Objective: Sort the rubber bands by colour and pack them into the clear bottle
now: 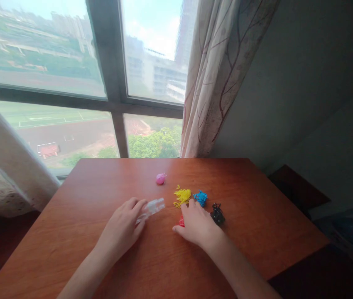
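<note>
My left hand (128, 220) is closed round one end of a clear plastic piece with pegs along it (155, 206), which looks like a small band loom. Its other end points right, just above the table. My right hand (195, 222) hovers over or rests on a red pile (181, 221), mostly hidden beneath the palm; the thumb is spread from the fingers. Just beyond its fingertips lie a yellow heap of small rubber bands (182, 196) and a blue heap (200, 197). To its right sits a black heap (217, 214).
A small pink bundle (160, 179) lies farther back on the brown wooden table (101, 178). Behind the table's far edge is a window (151, 108), with a patterned curtain (207, 83) on its right. A dark surface (322, 274) adjoins the table at lower right.
</note>
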Demonstrator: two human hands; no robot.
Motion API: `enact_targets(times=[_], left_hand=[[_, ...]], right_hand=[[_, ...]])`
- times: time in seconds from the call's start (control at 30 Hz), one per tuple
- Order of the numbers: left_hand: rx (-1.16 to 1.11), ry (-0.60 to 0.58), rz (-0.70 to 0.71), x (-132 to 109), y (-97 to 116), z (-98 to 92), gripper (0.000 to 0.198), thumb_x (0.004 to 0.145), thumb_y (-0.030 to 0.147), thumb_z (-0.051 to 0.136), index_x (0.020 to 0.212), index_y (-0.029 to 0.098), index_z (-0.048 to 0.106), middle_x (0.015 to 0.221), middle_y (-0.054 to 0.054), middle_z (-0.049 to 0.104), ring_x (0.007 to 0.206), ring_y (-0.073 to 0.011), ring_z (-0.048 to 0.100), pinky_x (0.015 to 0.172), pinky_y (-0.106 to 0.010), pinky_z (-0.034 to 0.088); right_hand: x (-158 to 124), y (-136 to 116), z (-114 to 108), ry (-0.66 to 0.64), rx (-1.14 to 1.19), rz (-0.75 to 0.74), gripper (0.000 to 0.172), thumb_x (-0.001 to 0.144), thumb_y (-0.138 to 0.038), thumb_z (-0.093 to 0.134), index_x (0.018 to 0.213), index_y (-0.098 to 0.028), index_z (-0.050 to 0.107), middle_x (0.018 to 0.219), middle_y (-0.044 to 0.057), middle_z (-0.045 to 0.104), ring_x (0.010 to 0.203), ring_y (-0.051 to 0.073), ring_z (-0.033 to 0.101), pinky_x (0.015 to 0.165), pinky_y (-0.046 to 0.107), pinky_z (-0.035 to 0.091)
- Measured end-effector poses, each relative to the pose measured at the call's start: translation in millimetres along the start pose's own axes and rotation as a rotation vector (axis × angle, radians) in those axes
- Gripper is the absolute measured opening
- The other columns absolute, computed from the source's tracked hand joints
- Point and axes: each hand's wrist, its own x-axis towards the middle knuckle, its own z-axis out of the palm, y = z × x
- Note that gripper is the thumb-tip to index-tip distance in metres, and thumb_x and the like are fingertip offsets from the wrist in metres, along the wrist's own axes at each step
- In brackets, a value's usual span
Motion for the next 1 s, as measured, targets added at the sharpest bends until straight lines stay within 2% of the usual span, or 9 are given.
enact_targets(times=[0.23,0.4,0.53,0.77,1.0], left_hand=[[0.005,0.006,0.028,-0.9,-0.8,0.2,0.031,0.089,0.021,0.047,0.118,0.018,0.058,0.11,-0.011,0.062,0.096,-0.0262,0.063,0.087,-0.04,0.05],[0.002,0.03,0.045,0.5,-0.9,1.9,0.031,0.087,0.021,0.049,0.116,0.018,0.058,0.108,-0.01,0.063,0.094,-0.026,0.063,0.085,-0.04,0.05],[-0.006,0.053,0.06,0.8,-1.8,4.1,0.031,0.087,0.022,0.049,0.116,0.019,0.059,0.107,-0.01,0.064,0.092,-0.0258,0.064,0.083,-0.039,0.051],[-0.008,0.042,0.069,1.0,1.6,7.4,0.03,0.087,0.026,0.05,0.115,0.02,0.059,0.109,-0.01,0.064,0.094,-0.0261,0.065,0.084,-0.038,0.052],[-0.104,0.023,0.04,2.2,8.6,4.9,0.028,0.09,0.028,0.048,0.115,0.021,0.057,0.11,-0.01,0.063,0.097,-0.0246,0.065,0.085,-0.037,0.052]], right_hand=[[-3.8,-13.2,20.4,0.117,-0.062,0.094,0.043,0.081,-0.036,0.07,0.114,-0.01,0.062,0.115,0.02,0.058,0.105,0.032,0.059,0.084,0.04,0.051],[-0.5,-24.9,50.1,0.203,-0.161,0.119,0.024,0.088,-0.014,0.055,0.111,-0.012,0.06,0.105,0.017,0.06,0.089,0.026,0.064,0.068,0.034,0.054],[-3.0,-31.8,69.7,0.289,-0.239,0.126,0.027,0.089,-0.001,0.043,0.106,-0.014,0.058,0.097,0.012,0.061,0.08,0.023,0.065,0.061,0.032,0.055],[-4.5,-24.4,82.0,0.316,-0.133,0.059,0.016,0.095,-0.01,0.043,0.097,-0.02,0.056,0.092,0.008,0.063,0.076,0.022,0.067,0.058,0.03,0.053],[1.3,-13.8,74.2,0.34,0.027,0.025,0.011,0.097,-0.016,0.048,0.092,-0.019,0.057,0.085,0.006,0.067,0.07,0.019,0.068,0.057,0.025,0.048]])
